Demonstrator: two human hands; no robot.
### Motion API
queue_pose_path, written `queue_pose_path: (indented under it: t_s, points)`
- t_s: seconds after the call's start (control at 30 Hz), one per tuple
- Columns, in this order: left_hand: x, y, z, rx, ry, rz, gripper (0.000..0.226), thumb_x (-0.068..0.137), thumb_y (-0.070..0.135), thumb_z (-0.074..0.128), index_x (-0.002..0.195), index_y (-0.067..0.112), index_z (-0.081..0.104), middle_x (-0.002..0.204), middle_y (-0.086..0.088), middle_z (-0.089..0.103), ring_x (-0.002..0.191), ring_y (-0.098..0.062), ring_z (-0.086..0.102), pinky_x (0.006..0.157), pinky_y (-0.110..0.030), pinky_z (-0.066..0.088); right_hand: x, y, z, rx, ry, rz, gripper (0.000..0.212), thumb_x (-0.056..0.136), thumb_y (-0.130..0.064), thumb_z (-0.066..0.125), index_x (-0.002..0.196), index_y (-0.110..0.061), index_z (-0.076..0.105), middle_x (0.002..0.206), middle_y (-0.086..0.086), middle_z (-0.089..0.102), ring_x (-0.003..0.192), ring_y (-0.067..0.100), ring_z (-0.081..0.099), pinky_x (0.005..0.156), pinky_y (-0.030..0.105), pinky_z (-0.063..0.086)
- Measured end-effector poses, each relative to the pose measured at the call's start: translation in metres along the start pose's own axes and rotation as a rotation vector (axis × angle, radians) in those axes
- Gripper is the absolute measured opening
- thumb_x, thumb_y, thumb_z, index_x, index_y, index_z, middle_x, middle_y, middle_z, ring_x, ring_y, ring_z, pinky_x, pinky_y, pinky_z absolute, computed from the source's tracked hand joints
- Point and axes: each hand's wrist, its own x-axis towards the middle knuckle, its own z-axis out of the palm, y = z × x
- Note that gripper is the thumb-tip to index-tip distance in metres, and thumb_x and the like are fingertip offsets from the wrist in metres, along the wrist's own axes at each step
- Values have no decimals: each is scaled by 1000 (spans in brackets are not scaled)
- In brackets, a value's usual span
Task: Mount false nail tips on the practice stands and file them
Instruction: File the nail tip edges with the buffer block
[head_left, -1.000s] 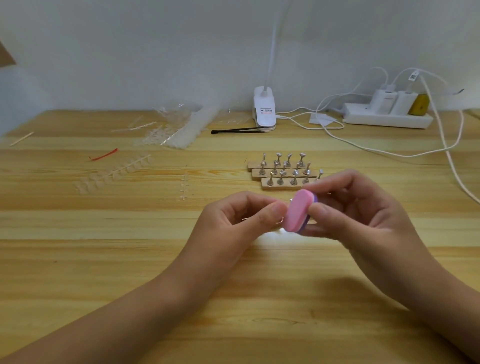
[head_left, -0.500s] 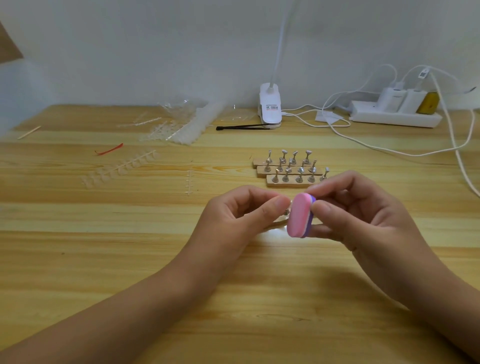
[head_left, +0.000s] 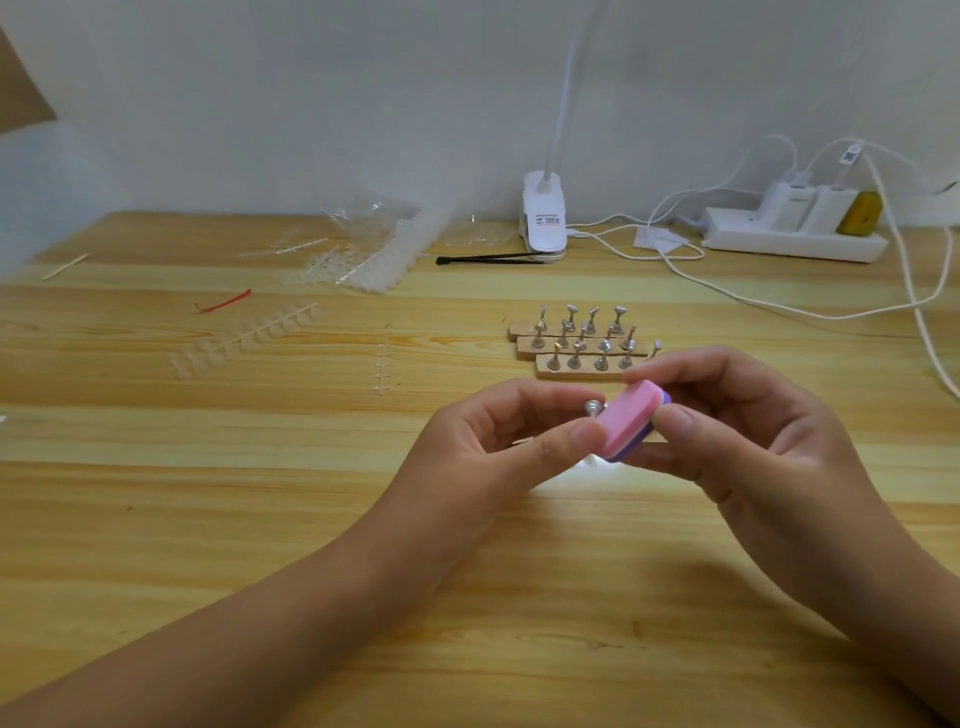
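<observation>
My left hand (head_left: 498, 441) pinches a small metal practice stand (head_left: 593, 407) between thumb and fingers; any nail tip on it is hidden behind the file. My right hand (head_left: 737, 431) grips a pink and purple buffer block (head_left: 631, 420), whose pink face lies against the stand's end. Both hands hover above the wooden table (head_left: 208, 519). Behind them, three wooden strips of metal practice stands (head_left: 582, 340) sit in rows. Clear strips of false nail tips (head_left: 244, 338) lie to the left.
A pile of clear nail-tip strips and plastic bags (head_left: 363, 254) lies at the back left, with a red scrap (head_left: 223, 303) nearby. Black tweezers (head_left: 488, 258) and a white clip lamp (head_left: 544, 218) stand at the back. A power strip (head_left: 795, 236) with white cables sits at the back right.
The buffer block has tilted from nearly upright to a slanted, flatter angle against the stand, and the stand's metal head now shows beside it. Both hands stay in about the same place.
</observation>
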Motion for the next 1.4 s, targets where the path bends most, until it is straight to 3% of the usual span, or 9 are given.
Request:
queue_pose_path:
  t_s: [0.17, 0.4, 0.53, 0.63, 0.77, 0.87, 1.2, 1.3, 1.4]
  points:
    - [-1, 0, 0, 2, -10, -3, 33, 77, 36, 74, 106, 19, 75, 109, -4, 75, 107, -21, 69, 100, -30, 51, 0, 0, 0, 30, 34, -43, 32, 75, -39, 79, 100, -21, 73, 92, 1, 73, 91, 20, 71, 79, 35, 59]
    - [0, 1, 0, -36, 30, -5, 26, 71, 41, 76, 94, 27, 76, 97, 0, 75, 91, -9, 69, 80, -17, 50, -3, 2, 4, -39, 68, -103, 28, 78, -37, 77, 101, -21, 72, 95, 4, 72, 91, 22, 70, 79, 36, 59]
    - [-1, 1, 0, -24, 11, -3, 26, 75, 40, 75, 96, 24, 76, 101, -4, 75, 95, -13, 70, 85, -20, 52, -4, 3, 7, -87, -24, -64, 29, 78, -36, 77, 100, -19, 71, 97, 5, 72, 92, 22, 70, 78, 35, 59]
    - [0, 1, -1, -28, 24, -3, 28, 75, 39, 75, 97, 21, 76, 100, -3, 76, 92, -10, 70, 81, -16, 50, -4, 4, 6, -15, 79, -95, 28, 76, -38, 78, 98, -22, 73, 94, 4, 73, 89, 20, 71, 78, 35, 59]
    - [0, 0, -1, 9, 50, -1, 30, 75, 40, 74, 97, 20, 76, 99, -3, 75, 92, -12, 69, 83, -19, 51, -3, 4, 8, -13, 21, -42, 31, 74, -40, 80, 97, -21, 73, 96, 6, 73, 92, 21, 71, 76, 32, 59]
    - [0, 2, -2, 5, 53, 4, 26, 74, 40, 75, 94, 24, 76, 97, 0, 76, 91, -9, 70, 78, -13, 50, -3, 4, 6, 2, 89, -88, 26, 76, -38, 77, 97, -24, 73, 96, 3, 74, 90, 19, 72, 77, 34, 59]
    - [0, 1, -2, 59, 54, 6, 31, 78, 41, 73, 99, 20, 75, 102, -5, 75, 99, -18, 70, 89, -24, 53, -3, 3, 7, -59, -45, -30, 29, 77, -38, 76, 99, -19, 73, 99, 7, 74, 92, 22, 72, 80, 31, 58]
    - [0, 3, -2, 40, 62, 16, 29, 76, 39, 74, 97, 20, 75, 99, -2, 76, 94, -12, 71, 80, -15, 52, -2, 1, 4, -34, 43, -66, 27, 77, -37, 75, 100, -23, 74, 96, 5, 74, 90, 20, 72, 81, 31, 58]
    - [-1, 2, -3, 82, 93, 25, 28, 76, 34, 79, 98, 18, 75, 97, 0, 76, 92, -11, 72, 77, -15, 51, -1, 2, 2, -112, -50, -24, 32, 77, -42, 76, 102, -23, 73, 98, 7, 73, 95, 22, 71, 85, 34, 57]
